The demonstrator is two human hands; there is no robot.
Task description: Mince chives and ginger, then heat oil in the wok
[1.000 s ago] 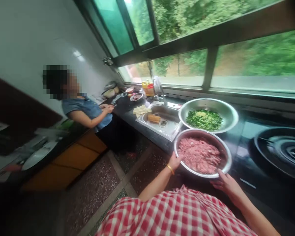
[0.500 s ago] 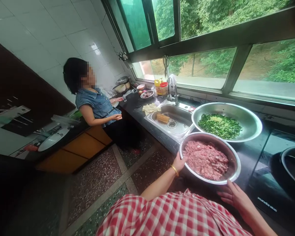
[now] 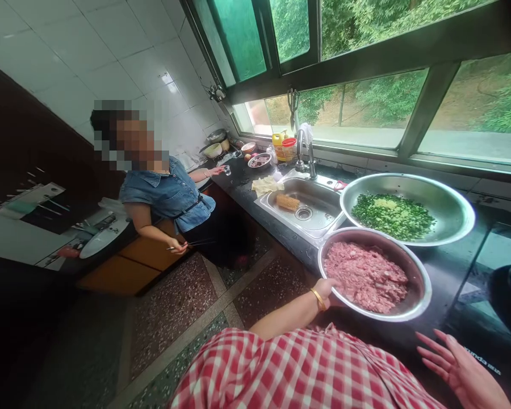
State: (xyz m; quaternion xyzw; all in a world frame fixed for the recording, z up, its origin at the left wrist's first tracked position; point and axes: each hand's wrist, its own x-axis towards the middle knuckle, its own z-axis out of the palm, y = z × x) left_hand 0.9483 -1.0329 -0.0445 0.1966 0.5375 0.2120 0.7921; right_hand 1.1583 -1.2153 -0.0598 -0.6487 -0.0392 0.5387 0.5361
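A steel bowl (image 3: 417, 311) full of pink minced meat (image 3: 364, 276) stands at the counter's front edge, close to my body. My left hand (image 3: 327, 291) grips its near-left rim, thumb over the edge and the other fingers hidden beneath. My right hand (image 3: 449, 360) is off the bowl, to its lower right, fingers spread and nothing in them. Just behind the meat sits a wider steel basin (image 3: 453, 213) with chopped green herbs (image 3: 392, 218) in it, topped by a small pale yellow heap.
Left of the bowls is a sink (image 3: 323, 218) holding a brown corncob-like piece, under a tap (image 3: 311, 159). Along the counter lie a pale cloth (image 3: 267, 185) and a meat bowl (image 3: 259, 161). A co-worker (image 3: 166, 193) stands at left holding thin sticks. A stove (image 3: 489, 284) is at right.
My right hand has let go of the bowl's rim and moved right, fingers spreading. My left hand keeps its grip. The co-worker has turned toward me, one hand now lower with thin sticks.
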